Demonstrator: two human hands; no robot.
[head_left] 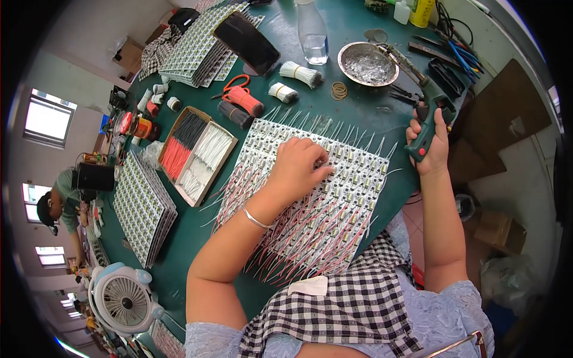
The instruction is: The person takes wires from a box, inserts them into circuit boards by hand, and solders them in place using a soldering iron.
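Note:
In front of me lies a white circuit board panel (352, 206) covered in rows of small parts, with white and red wires sticking out along its far and near edges. My left hand (298, 170) rests over the middle of the panel, its thumb and fingers drawn together. What they pinch, if anything, is too small to make out. My right hand (434, 143) is wrapped round the handle of a green soldering gun (425, 134), off the panel's right side. The gun's metal front end points up and left, over the rim of a round metal bowl (369, 64) of silvery scraps.
Left of the panel sits a divided box (197, 156) of black, red and white wires. Beyond are wire bundles (301, 74), a phone (246, 42), a clear bottle (311, 36) and stacked boards (143, 209). A fan (124, 301) stands lower left; another person (62, 197) works at far left.

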